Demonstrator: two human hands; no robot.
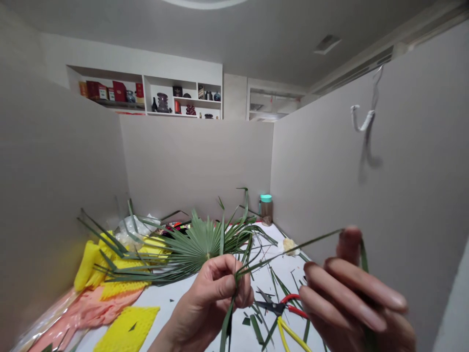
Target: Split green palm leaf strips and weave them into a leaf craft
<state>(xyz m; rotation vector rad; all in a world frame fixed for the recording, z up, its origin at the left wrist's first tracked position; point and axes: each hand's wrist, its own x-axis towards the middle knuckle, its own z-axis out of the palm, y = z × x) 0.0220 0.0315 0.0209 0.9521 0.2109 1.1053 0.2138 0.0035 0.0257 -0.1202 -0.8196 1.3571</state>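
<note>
My left hand [216,293] is closed in front of me, thumb against the fingers, pinching green palm leaf strips where they cross. One narrow palm leaf strip [311,240] runs taut from that pinch up to my right hand [359,298]. It passes over a raised fingertip and hangs down behind the curled fingers. Loose strip ends [226,322] drop below my left hand. Under the hands, scissors [276,308] with dark blades and red and yellow handles lie on the white table, partly behind my right hand. A large palm fan leaf [200,242] spreads behind my left hand.
Cut leaf scraps [256,328] lie around the scissors. Yellow netted material [126,330], pink cloth [90,308] and clear plastic [134,230] are on the left. A bottle with a turquoise lid [266,210] stands at the back corner. Grey partitions [198,161] enclose the table.
</note>
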